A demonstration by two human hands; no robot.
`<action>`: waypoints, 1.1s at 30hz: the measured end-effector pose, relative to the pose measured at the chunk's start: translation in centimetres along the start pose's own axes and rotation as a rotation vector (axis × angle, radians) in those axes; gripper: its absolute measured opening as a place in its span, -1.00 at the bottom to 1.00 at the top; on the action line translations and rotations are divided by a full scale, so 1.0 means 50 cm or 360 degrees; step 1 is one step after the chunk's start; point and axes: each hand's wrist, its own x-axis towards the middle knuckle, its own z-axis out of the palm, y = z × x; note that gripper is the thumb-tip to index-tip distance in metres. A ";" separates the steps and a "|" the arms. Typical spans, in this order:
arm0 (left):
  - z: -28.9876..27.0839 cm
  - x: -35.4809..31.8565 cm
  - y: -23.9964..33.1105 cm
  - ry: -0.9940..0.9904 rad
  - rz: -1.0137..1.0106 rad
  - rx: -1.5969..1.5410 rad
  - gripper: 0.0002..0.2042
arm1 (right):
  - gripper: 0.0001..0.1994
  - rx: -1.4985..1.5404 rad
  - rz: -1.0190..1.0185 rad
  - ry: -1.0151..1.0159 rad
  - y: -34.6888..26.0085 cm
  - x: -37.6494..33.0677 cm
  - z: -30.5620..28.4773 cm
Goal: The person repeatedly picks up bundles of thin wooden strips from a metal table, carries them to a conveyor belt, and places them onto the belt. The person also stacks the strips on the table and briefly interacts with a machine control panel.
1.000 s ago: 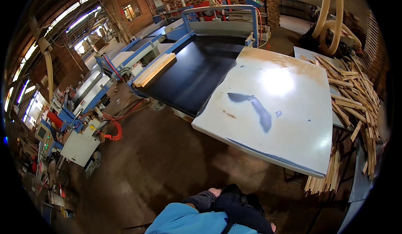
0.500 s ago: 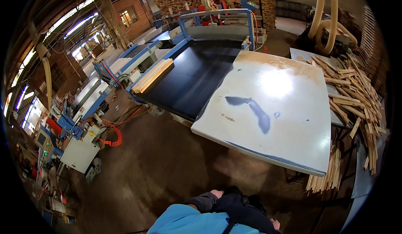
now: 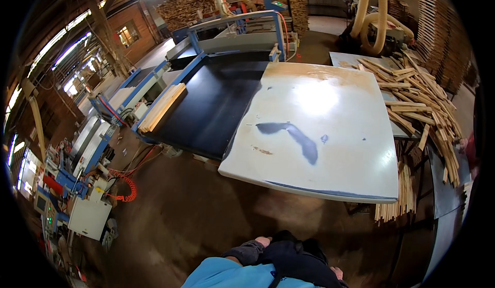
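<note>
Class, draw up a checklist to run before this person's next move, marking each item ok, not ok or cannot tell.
1. Left hand and right hand off the white table: ok, both near the body.
2. Strips lying together on the black belt: ok, along its left edge.
3. Pile in order: not ok, pieces lie crisscross.
4. White table evenly coloured: not ok, a dark patch shows.
5. Hands empty: cannot tell.
</note>
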 end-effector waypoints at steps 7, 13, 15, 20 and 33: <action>-0.046 -0.009 0.010 -0.0076 -0.0186 -0.0269 -0.37 | -0.75 -0.0173 -0.0017 -0.0058 -0.030 -0.017 0.046; -0.049 -0.006 0.011 -0.0094 -0.0268 -0.0347 -0.36 | -0.77 -0.0096 0.0025 0.0085 -0.041 -0.035 0.069; -0.044 0.005 0.004 -0.0129 -0.0290 -0.0335 -0.36 | -0.77 -0.0045 0.0059 0.0059 -0.041 -0.038 0.073; -0.045 0.021 -0.001 -0.0176 -0.0209 -0.0235 -0.38 | -0.77 0.0028 0.0096 0.0121 -0.026 -0.038 0.087; -0.050 0.094 -0.024 0.0030 0.0283 0.0069 -0.45 | -0.82 -0.0085 0.0143 0.0416 -0.153 0.036 0.011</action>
